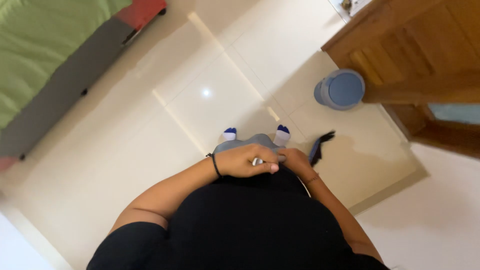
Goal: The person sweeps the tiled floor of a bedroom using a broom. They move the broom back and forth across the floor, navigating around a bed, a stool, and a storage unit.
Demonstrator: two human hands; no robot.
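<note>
I look straight down my black top at my grey trousers (246,142) and white-and-blue socks (229,134). My left hand (245,161), with a black band at the wrist, is closed around the pale end of a thin handle (256,161) held against my waist. My right hand (297,161) is curled beside it on the same handle. A dark blue-and-black broom head (321,144) rests on the floor just right of my right foot. Most of the handle is hidden by my hands.
A blue lidded bin (340,89) stands on the cream tiled floor (150,150) at the upper right, against a wooden door (420,45). A bed with a green sheet (35,45) on a grey frame fills the upper left.
</note>
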